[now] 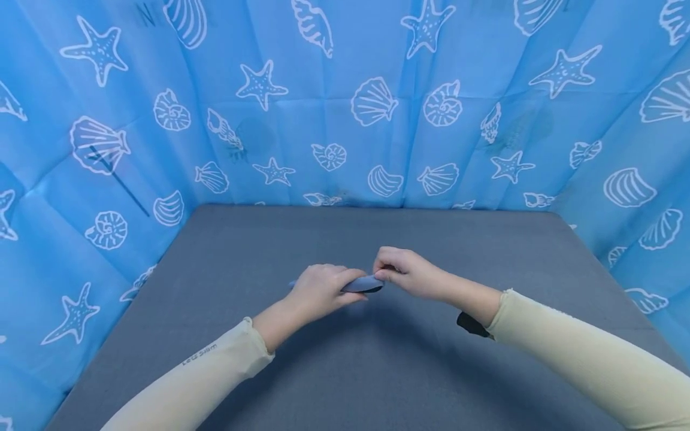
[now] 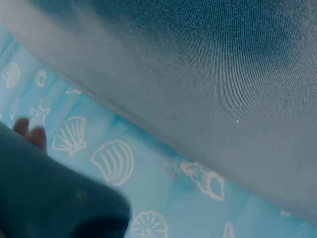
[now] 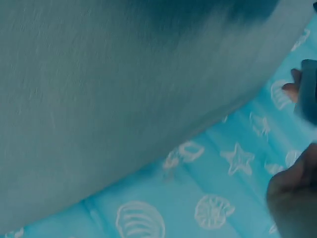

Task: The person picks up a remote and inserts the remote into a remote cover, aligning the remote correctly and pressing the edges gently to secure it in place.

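Observation:
A slim, flat grey-blue object [image 1: 362, 284] with a dark underside is held above the table; its exact kind cannot be told. My left hand [image 1: 322, 288] grips it, thumb on the near side, and covers much of its length. At its right end, the curled fingers and thumb of my right hand [image 1: 404, 271] pinch the tip. The left wrist view has the object [image 2: 59, 193] large and dark in the lower left corner, fingertips [image 2: 35, 136] showing past its edge. On the right wrist view's right edge, my right hand [image 3: 297, 191] is blurred near the object [image 3: 308, 96].
A grey cloth-covered table [image 1: 345, 371] lies under both hands. Blue curtains [image 1: 334, 120] printed with white shells and starfish stand around its back and sides. A dark device [image 1: 474, 325] sits at the right wrist, by the sleeve cuff.

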Available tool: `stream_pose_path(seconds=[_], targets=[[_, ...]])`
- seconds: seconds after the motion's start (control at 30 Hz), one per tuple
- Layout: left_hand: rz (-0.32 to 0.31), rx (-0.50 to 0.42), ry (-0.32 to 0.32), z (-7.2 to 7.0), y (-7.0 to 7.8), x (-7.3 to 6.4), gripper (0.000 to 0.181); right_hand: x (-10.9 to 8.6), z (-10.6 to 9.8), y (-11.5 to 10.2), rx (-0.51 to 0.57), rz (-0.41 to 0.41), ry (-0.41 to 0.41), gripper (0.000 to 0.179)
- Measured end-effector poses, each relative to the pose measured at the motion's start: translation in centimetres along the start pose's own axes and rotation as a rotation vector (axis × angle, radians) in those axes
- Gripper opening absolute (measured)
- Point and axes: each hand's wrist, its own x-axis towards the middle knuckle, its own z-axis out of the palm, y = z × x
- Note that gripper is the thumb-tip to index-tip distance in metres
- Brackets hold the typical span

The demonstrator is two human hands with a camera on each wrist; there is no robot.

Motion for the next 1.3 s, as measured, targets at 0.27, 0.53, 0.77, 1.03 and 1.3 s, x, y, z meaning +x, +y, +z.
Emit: stream_pose_path(seconds=[0.27, 0.53, 0.77, 1.03, 1.3], targets=[[-0.175, -0.091, -0.078, 0.4, 0.6, -0.2, 0.035, -0.3, 0.8, -0.8, -0.09, 0.051, 0.113, 0.009], [-0.393, -0.244, -0.04, 0.6, 1.0, -0.5, 0.038, -1.0, 1.6, 0.7, -0.142, -0.107, 0.272, 0.016], [-0.519, -0.35, -0.006, 0.3, 1.8, -0.3, 0.044, -0.5, 2.8, 1.1, -0.25, -0.18, 0.472, 0.019], [-0.591, -0.308, 0.003, 0.4, 2.4, 0.4, 0.047, 0.5, 3.1, 1.0, -0.516, -0.258, 0.576, 0.016], [-0.663, -0.479, -0.081, 0.2, 2.1, 0.8, 0.041, 0.9, 3.1, 1.4, -0.465, -0.179, 0.652, 0.013]])
